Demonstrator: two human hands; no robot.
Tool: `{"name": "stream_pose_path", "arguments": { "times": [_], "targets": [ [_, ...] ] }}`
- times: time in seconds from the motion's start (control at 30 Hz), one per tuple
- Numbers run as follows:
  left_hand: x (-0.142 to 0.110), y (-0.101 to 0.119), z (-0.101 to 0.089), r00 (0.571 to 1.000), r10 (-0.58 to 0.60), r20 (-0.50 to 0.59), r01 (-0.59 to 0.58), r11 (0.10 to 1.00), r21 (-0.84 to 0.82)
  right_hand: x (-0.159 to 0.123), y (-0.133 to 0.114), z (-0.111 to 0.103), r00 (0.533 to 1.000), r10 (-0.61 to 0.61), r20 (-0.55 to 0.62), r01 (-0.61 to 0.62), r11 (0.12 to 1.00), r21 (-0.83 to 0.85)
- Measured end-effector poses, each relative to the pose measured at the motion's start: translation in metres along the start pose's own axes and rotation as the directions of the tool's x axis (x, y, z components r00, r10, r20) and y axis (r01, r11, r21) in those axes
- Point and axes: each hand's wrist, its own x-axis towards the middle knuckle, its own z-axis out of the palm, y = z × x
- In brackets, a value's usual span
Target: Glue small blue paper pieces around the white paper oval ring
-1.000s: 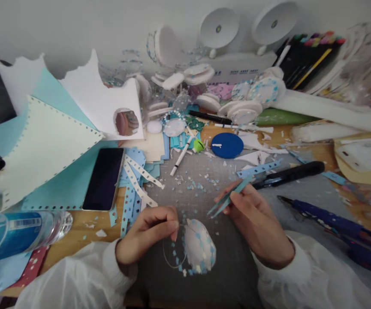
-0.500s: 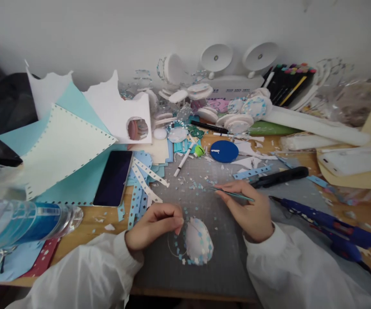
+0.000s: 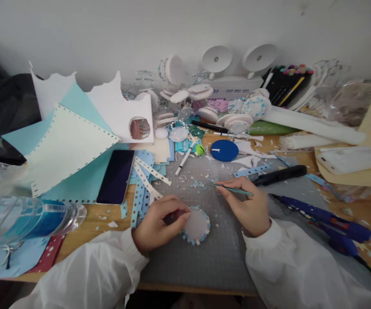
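A round white disc [image 3: 197,225] edged with small blue and white paper stars is over the grey cutting mat [image 3: 185,270]. My left hand [image 3: 162,222] has its thumb and forefinger pinched at the disc's upper left rim. Its other fingers are curled. My right hand [image 3: 245,205] grips slim teal tweezers [image 3: 236,189] between thumb and fingers. The tweezer tips point left, close to a scatter of tiny blue and white paper stars [image 3: 197,183] on the mat.
A phone [image 3: 116,177] and punched paper strips [image 3: 145,178] lie left. A large bottle [image 3: 27,219] stands out at far left. To the right are a blue glue gun [image 3: 327,221] and a black-handled tool [image 3: 282,175]. A blue oval [image 3: 224,150] and finished-looking discs [image 3: 201,91] sit behind.
The disc has tilted and shifted up, now showing its plain face with the star string round its rim. My left hand has moved right and up. The tweezers stay nearly in place.
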Motion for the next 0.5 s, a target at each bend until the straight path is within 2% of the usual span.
{"name": "stream_pose_path", "arguments": {
  "times": [0.13, 0.33, 0.5],
  "targets": [
    [-0.0016, 0.0005, 0.0003, 0.999, 0.05, -0.019, -0.049, 0.997, 0.054, -0.001, 0.0028, 0.0005, 0.999, -0.009, 0.041, 0.01, 1.0, -0.012],
    [-0.0038, 0.0036, -0.0004, 0.995, 0.083, 0.057, -0.081, 0.996, -0.036, -0.0006, 0.0041, 0.0026, 0.997, 0.021, 0.071, -0.019, 1.0, -0.024],
    [-0.0035, 0.0043, -0.0005, 0.999, 0.013, -0.035, -0.016, 0.996, -0.083, 0.0018, -0.0035, -0.0011, 0.998, 0.059, -0.004, -0.059, 0.995, 0.078]
  ]
}}
